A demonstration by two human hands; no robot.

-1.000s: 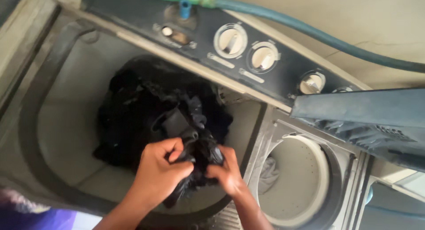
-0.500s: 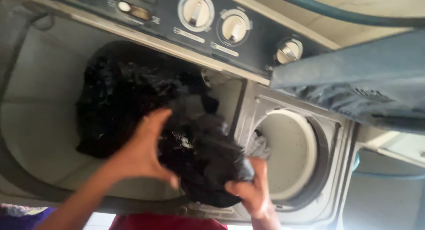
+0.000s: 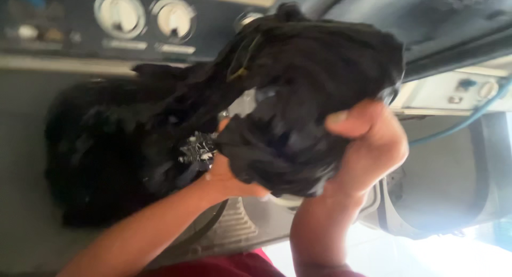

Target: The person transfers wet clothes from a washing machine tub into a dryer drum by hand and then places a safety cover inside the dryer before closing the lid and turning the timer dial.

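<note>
Left of the dark bundle [image 3: 314, 95], more dark laundry [image 3: 106, 149] sits in the wash tub [image 3: 26, 149]. My left hand [image 3: 224, 175] grips the bundle from below, mostly hidden; my right hand [image 3: 368, 143] is clamped on its right side. The bundle hangs above the tub edge, under the dials [image 3: 144, 13]. Risk, as I judge it: the trailing cloth drags, the wet weight slips, and water drips outside.

Wet, matt black cloth bundle [image 3: 298, 111] (crumpled); glossy plastic dials [image 3: 120, 13]
</note>
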